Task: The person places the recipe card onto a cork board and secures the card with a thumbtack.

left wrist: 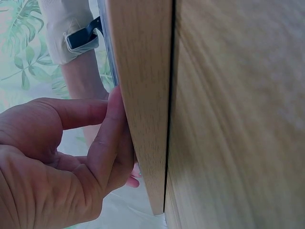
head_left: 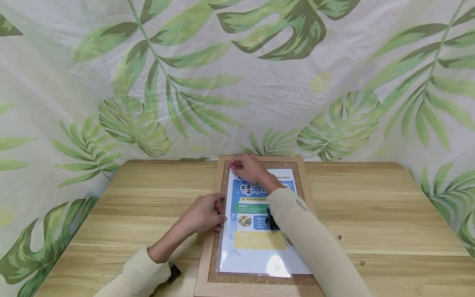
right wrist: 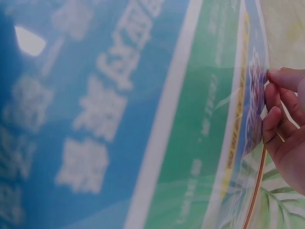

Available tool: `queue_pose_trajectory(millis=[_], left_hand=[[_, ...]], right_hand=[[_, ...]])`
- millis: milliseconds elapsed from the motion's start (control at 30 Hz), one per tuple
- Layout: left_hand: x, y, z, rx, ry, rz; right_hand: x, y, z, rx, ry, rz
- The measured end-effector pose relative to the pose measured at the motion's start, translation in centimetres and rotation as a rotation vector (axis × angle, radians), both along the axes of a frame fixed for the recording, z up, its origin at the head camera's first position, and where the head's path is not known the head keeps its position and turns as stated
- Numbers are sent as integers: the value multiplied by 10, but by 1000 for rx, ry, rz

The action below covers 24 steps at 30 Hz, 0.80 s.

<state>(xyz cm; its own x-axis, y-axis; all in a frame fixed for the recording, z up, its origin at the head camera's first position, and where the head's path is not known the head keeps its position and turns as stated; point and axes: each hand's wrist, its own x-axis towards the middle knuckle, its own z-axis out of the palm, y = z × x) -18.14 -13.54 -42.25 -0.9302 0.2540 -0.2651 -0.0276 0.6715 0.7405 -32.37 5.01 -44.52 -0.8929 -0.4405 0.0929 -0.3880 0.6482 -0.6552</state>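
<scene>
A glossy laminated poster [head_left: 254, 243], printed in blue, green and yellow, lies on a wood-framed cork board [head_left: 256, 279]. My right hand [head_left: 252, 169] is at the poster's upper left corner, fingers bent and fingertips right at the sheet's edge. In the right wrist view, a tiny dark reddish speck [right wrist: 268, 75] shows at one fingertip; I cannot tell whether the fingers pinch a pin there. My left hand [head_left: 204, 212] rests at the left side, fingertips at the poster's edge over the frame. In the left wrist view, its thumb and fingertips meet beside the wooden frame rail [left wrist: 143, 81].
Two small pin-like things, one farther back [head_left: 339, 237] and one nearer [head_left: 362, 262], lie on the wooden table [head_left: 371, 198] right of the board. Behind the table hangs a leaf-patterned cloth [head_left: 274, 103], close to the board's far edge. My right forearm crosses the poster.
</scene>
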Motion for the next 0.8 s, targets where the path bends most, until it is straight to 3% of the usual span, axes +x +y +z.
queue_pose_trajectory(millis=[267,800], left_hand=[[1,-1,0,3,3,0],[1,-2,-1,19,22,-21]], right_hand=[[1,-3,1,-21,-13,-6],[-3,-6,5,33,-17,6]])
